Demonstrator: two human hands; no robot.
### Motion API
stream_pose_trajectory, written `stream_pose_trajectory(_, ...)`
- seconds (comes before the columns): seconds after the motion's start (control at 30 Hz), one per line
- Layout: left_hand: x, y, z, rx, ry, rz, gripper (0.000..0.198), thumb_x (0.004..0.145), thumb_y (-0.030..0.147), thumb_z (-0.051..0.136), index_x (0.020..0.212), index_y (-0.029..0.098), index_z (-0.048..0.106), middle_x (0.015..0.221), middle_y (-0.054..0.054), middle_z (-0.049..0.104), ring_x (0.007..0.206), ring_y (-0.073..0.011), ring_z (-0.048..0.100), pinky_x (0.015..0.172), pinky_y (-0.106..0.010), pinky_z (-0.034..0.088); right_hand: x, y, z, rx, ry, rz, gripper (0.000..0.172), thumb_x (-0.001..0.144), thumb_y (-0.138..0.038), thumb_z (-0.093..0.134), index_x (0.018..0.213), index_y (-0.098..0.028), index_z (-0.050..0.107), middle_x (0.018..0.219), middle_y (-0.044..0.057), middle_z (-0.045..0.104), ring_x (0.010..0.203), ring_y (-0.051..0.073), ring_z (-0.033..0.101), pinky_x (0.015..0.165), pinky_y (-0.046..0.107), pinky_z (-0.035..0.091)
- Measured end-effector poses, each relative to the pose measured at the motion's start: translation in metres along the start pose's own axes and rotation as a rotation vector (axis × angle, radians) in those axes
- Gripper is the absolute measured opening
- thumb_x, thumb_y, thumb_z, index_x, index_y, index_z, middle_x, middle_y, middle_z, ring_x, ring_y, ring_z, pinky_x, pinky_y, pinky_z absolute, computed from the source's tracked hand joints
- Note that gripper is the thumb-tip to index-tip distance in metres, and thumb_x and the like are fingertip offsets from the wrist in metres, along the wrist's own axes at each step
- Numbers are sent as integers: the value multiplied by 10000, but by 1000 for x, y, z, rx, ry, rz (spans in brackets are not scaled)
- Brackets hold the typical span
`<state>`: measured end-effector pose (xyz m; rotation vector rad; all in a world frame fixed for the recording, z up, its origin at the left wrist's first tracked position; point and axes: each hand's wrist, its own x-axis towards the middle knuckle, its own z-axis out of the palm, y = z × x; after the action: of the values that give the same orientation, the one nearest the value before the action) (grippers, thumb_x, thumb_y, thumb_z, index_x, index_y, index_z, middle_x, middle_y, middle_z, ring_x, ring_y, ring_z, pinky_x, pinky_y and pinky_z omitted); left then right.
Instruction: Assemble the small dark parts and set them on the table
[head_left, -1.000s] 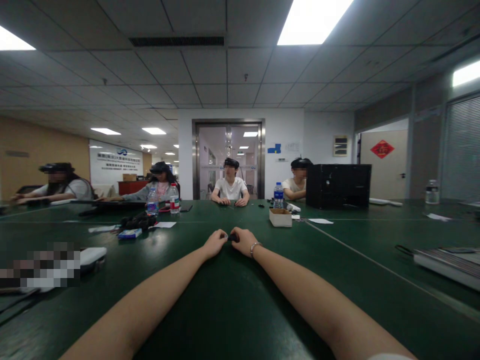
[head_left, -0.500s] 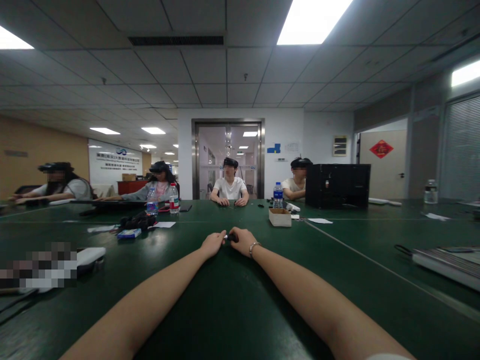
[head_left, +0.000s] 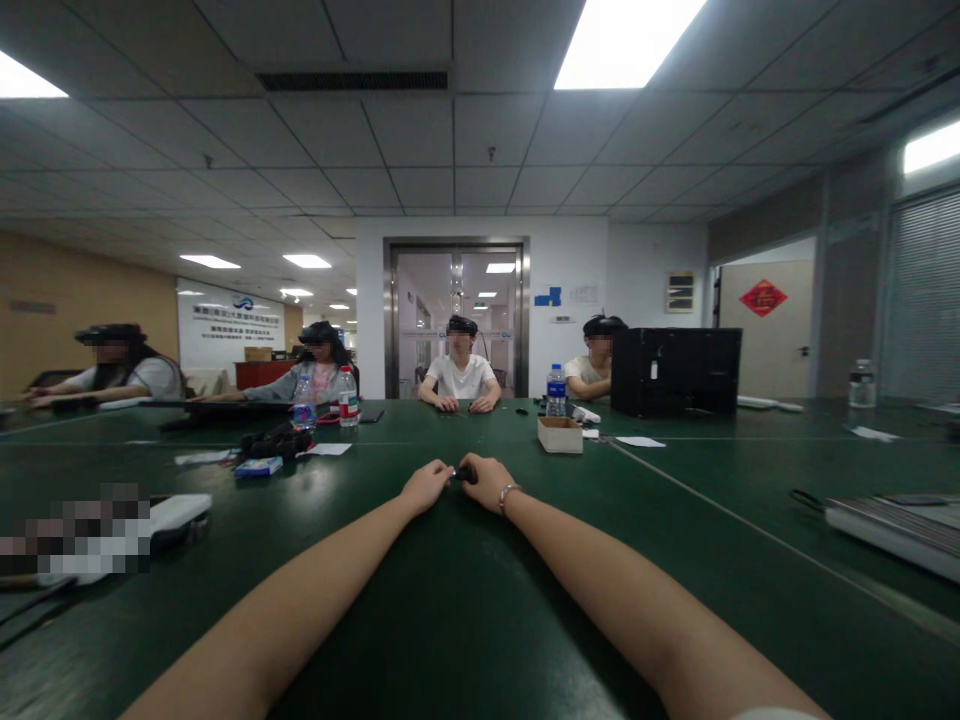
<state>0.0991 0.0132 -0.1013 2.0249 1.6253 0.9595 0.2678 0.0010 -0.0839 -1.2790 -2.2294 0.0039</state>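
Note:
Both my hands meet over the middle of the green table [head_left: 465, 600]. Between them is a small dark object [head_left: 466, 473] with a shiny end pointing left. My right hand [head_left: 489, 482], with a bracelet at the wrist, is closed round the dark part. The fingertips of my left hand [head_left: 427, 486] pinch together at the shiny end. The object is too small and too covered by fingers to name.
A small open box [head_left: 560, 435] stands beyond my right hand, near a blue-labelled bottle [head_left: 556, 390] and a black case [head_left: 675, 372]. Left are a blue packet [head_left: 259, 467], dark gear [head_left: 276, 442] and bottles [head_left: 348, 397]. Several people sit around the table.
The shiny end between my hands shows less than before, and my left fingertips have shifted very slightly. My right hand keeps its place.

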Motion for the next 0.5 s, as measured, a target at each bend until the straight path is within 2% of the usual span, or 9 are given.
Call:
stream_pose_trajectory(0.17, 1, -1, 0, 44, -33, -47, 591, 806, 594, 184, 662, 171, 570, 680, -43, 609, 658, -183, 540, 641, -281, 362, 1, 2, 2, -1, -1, -11, 286, 706, -235, 579, 992, -242, 580, 776, -7, 623, 681, 114, 555, 607, 204, 357)
stream_pose_trajectory(0.3, 2, -2, 1, -14, -1, -1, 478, 779, 593, 310, 797, 192, 570, 790, -17, 636, 730, -168, 550, 644, -250, 369, 2, 2, 3, -2, 3, -2, 275, 707, -241, 584, 982, -242, 584, 773, -5, 626, 689, 119, 561, 610, 207, 359)
stream_pose_trajectory(0.37, 2, -3, 1, -1, 0, 21, 453, 775, 583, 336, 801, 196, 570, 790, -14, 633, 727, -165, 546, 641, -248, 368, 2, 3, 3, -6, 2, -4, 270, 706, -239, 583, 977, -245, 585, 772, -6, 626, 687, 120, 562, 607, 208, 358)
stream_pose_trajectory(0.5, 2, -3, 1, 42, -26, -14, 596, 793, 629, 196, 689, 176, 570, 711, -47, 613, 671, -181, 537, 635, -283, 363, 2, 2, 3, -7, -4, -10, 282, 709, -233, 583, 990, -250, 578, 773, -9, 626, 684, 118, 564, 608, 208, 359)
